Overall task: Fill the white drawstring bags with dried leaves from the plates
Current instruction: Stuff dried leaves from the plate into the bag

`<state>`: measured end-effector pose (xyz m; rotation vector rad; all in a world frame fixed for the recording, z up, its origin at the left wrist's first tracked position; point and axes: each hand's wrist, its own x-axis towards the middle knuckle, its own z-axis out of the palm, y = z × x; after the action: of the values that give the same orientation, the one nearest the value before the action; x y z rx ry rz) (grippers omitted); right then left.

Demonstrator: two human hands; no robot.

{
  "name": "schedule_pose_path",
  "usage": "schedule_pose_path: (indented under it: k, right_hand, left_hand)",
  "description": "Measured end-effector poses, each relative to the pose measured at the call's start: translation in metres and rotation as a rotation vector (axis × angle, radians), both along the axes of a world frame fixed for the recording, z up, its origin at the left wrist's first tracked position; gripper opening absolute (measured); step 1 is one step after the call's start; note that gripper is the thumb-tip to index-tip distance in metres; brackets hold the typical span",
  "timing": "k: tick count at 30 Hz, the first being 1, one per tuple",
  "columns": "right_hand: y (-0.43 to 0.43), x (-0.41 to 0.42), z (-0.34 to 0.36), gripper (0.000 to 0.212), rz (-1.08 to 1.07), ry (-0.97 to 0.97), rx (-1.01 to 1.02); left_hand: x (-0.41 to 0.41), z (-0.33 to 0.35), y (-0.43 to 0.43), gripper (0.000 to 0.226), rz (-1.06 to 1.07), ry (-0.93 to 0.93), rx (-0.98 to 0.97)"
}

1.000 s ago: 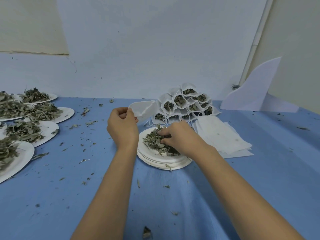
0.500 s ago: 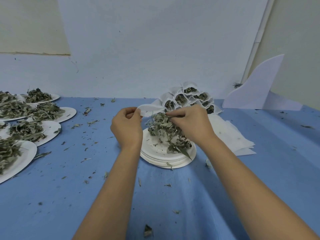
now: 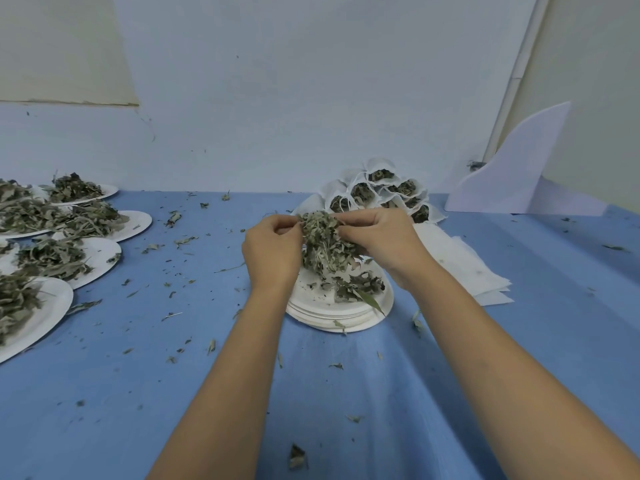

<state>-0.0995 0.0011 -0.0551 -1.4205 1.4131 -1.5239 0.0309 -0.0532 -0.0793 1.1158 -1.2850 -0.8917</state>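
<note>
Soft, even, cool-toned light fills the scene, and nothing glares. The blue worktop (image 3: 519,341) carries only faint, diffuse shadows, the clearest a thin one under the stacked plates (image 3: 341,318). The wide lens bends the edges (the pipe (image 3: 516,81) at right leans markedly). Detail is slightly soft throughout, most so toward the corners.

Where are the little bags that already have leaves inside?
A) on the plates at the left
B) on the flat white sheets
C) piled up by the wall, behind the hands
C: the filled bags sit heaped against the wall.
</note>
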Motion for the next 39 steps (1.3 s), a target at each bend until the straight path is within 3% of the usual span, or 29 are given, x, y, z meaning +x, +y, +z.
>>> schedule_pose_path:
  k: [7, 13, 16, 19, 25, 32, 39]
  right_hand:
    - [-0.009, 0.0, -0.017, 0.02, -0.205, 0.246, -0.021]
    - [-0.01, 0.006, -0.022, 0.019, -0.296, 0.306, -0.027]
    - [-0.01, 0.003, -0.021, 0.018, -0.333, 0.316, -0.028]
    - [-0.01, 0.002, -0.021, 0.021, -0.338, 0.342, -0.018]
    - [-0.009, 0.002, -0.014, 0.024, -0.221, 0.309, 0.086]
    - [-0.001, 0.013, -0.003, 0.043, -0.069, 0.218, 0.201]
    - [0.0, 0.021, -0.004, 0.032, -0.02, 0.251, 0.211]
  left_hand:
    - [-0.001, 0.001, -0.002, 0.015, -0.193, 0.173, 0.145]
    - [0.001, 0.005, 0.001, 0.016, -0.364, 0.202, 0.173]
    - [0.001, 0.003, 0.002, 0.009, -0.473, 0.052, 0.117]
    - [0.001, -0.001, 0.003, 0.028, -0.496, -0.129, 0.024]
    - [0.004, -0.008, 0.001, 0.035, -0.434, -0.189, -0.055]
    - [-0.002, -0.013, -0.001, 0.039, -0.275, -0.292, -0.181]
    - [-0.004, -0.013, -0.001, 0.035, -0.256, -0.386, -0.285]
